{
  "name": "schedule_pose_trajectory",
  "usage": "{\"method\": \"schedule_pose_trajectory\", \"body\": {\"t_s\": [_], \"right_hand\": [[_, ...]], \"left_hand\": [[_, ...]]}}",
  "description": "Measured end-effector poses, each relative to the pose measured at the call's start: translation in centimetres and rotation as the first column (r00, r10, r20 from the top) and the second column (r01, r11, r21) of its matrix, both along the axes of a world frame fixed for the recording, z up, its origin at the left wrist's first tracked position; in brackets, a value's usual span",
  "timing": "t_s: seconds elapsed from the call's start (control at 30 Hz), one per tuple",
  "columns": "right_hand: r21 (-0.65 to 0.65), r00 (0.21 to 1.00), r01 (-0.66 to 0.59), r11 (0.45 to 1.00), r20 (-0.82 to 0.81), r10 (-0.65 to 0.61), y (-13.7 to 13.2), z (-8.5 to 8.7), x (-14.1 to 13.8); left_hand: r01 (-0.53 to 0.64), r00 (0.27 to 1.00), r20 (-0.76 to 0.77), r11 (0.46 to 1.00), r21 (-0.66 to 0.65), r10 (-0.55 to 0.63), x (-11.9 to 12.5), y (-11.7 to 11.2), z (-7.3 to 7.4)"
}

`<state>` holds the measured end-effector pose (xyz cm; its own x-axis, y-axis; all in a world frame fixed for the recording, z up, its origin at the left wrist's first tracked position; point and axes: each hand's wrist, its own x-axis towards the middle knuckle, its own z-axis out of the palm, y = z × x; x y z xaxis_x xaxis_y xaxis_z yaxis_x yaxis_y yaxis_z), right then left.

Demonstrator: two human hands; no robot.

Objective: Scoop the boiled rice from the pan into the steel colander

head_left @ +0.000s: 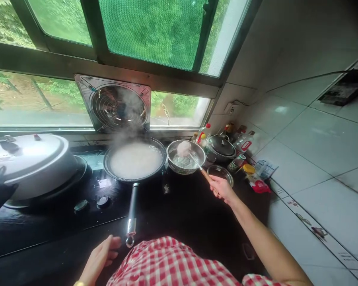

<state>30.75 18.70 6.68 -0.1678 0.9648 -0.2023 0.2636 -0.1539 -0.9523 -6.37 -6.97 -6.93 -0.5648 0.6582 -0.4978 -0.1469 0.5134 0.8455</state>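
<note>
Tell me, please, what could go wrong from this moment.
The pan handle points toward the checked shirt; brushing it might shift the steaming pan. The pale lump on the wooden-handled utensil, held in the right grip over the strainer, might slip off.

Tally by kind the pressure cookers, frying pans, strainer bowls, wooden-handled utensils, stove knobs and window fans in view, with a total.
Pressure cooker: 1
Frying pan: 1
Strainer bowl: 1
Wooden-handled utensil: 1
Stove knobs: 2
Window fan: 1
Total: 7
</note>
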Motion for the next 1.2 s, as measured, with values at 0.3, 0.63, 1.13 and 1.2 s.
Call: {"method": "schedule_pose_trajectory", "body": {"t_s": [0.3, 0.63, 1.13, 1.2], "right_hand": [[0.358, 0.931, -0.026, 0.933, 0.348, -0.108, 0.4, -1.2, 1.0], [-0.006, 0.943, -0.2, 0.98, -0.274, 0.191, -0.5, 2.3, -4.5], [-0.039, 0.898, -0.406, 0.913, 0.171, 0.406, 5.4, 0.3, -17.5], [-0.105, 0.891, -0.423, 0.9, 0.133, 0.434, 5.0, 0.7, -18.2]], "left_hand": [[-0.023, 0.932, 0.36, 0.985, 0.171, -0.041, 4.1, 4.0, 6.6], [-0.043, 0.769, 0.628, 0.97, 0.239, -0.121, 4.4, 5.7, 7.4], [-0.11, 0.75, 0.655, 0.957, 0.268, -0.097, 5.2, 5.5, 6.2], [-0.109, 0.747, 0.656, 0.954, 0.28, -0.107, 5.1, 5.5, 6.0]]}}
